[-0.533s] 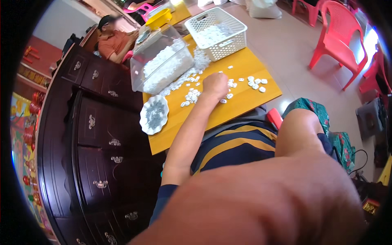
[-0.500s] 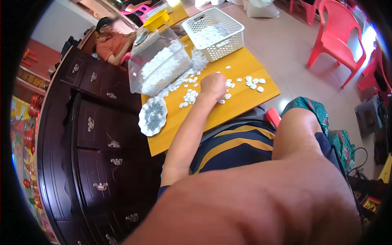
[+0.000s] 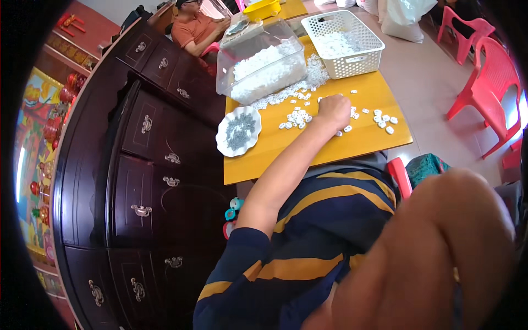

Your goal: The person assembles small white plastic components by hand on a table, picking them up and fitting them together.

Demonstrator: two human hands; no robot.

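I have the left grip (image 3: 334,111) on the bench (image 3: 269,160), fingers curled under; the knuckles conceal the fingertips, so I cannot determine whether it holds a piece. Small white pieces (image 3: 297,116) lie immediately left of the grip in a cluster, with others just beyond it, partly behind it and farther to its right; the dark marks on them are too small for me to resolve. Farther left is a scalloped dish (image 3: 221,139) containing grey material (image 3: 240,132) that I cannot identify. Beyond the grip to the left stands a clear bin (image 3: 225,80) of white contents, their shapes indistinct; beyond it, slightly right, is a perforated white basket (image 3: 360,66), partly filled. Near and right of the grip, the blurred right arm (image 3: 415,253) covers the lower corner; I cannot make out the right grip. A co-worker (image 3: 192,32) beyond the bin is cut off by the upper edge.
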